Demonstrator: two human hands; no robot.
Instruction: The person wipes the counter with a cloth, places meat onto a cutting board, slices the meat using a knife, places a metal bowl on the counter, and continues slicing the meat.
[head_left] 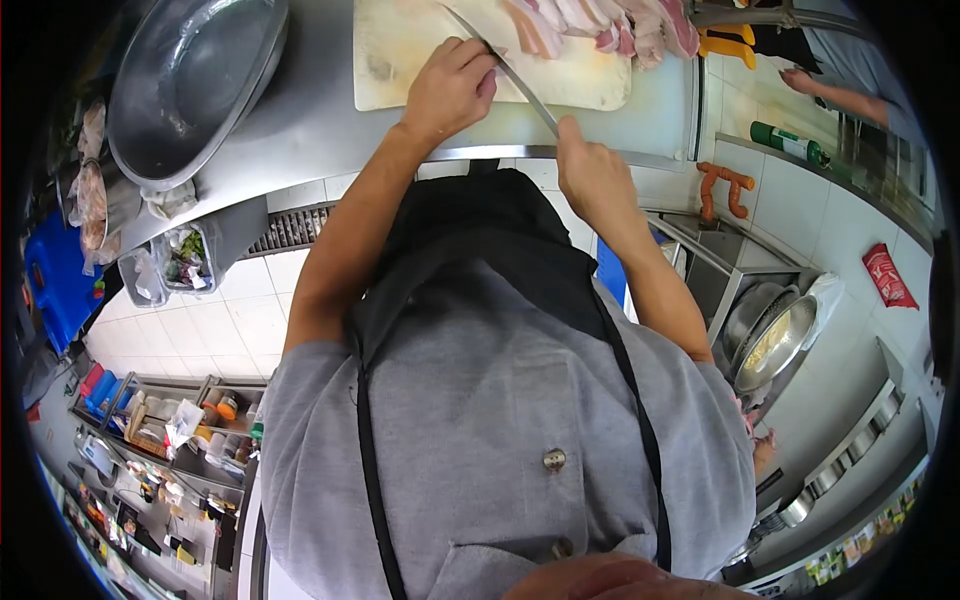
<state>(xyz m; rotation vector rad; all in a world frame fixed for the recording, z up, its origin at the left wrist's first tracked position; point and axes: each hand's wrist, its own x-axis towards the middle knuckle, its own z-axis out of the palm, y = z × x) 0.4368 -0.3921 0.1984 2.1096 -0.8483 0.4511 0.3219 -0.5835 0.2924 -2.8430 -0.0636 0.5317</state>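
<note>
My right hand (597, 180) is wrapped round the handle end of a long kitchen knife (527, 92). Its blade slants up and left across a pale cutting board (400, 85). Against the blade's middle rests my left hand (450, 92), fingers curled; whatever they may pinch there is hidden. Slices of raw, fatty meat (535, 28) lie on the board's far side, just beyond the blade. A larger piece of raw meat (660, 30) sits at the far right of the board.
A big metal basin (190, 85) stands on the steel counter (300, 130) at left. Below it are plastic tubs (188, 258). Yellow-handled tools (730, 45) lie at right, near another person's arm (850, 98). Metal bowls (775, 345) are stacked lower right.
</note>
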